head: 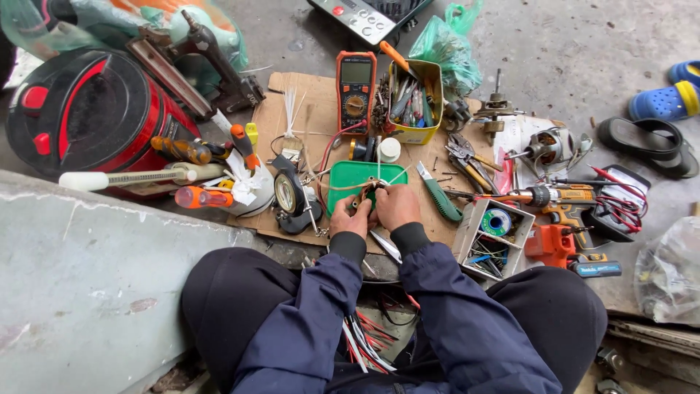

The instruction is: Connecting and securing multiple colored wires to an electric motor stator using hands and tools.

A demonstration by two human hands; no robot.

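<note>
Head view: both hands close together over the near edge of the cardboard sheet (292, 109), just in front of the green plastic tray (357, 179). Left hand (351, 219) curled shut around a small dark wound part (368, 195), seemingly a motor coil, too hidden to name for sure. Right hand (397, 206) pinched closed on the same part and on thin pale wires (343, 186) trailing left across the tray. Cannot tell how firm either grip is.

Near the right hand: green utility knife (441, 197), pliers (467, 164), open grey box (490, 237) with a solder reel. Towards the far edge: orange multimeter (356, 87) and yellow tin of tools (414, 102). At the left edge: round dial gauge (288, 193), orange-handled screwdrivers (208, 197).

Likely risks, as judgement only: thin wires snapping or slipping free under a sharp tug; loose leads snagging on the tray rim; knife blade lying close enough for a wrist to brush; small part dropping among the red and white cables (364, 339) between the knees and getting lost.
</note>
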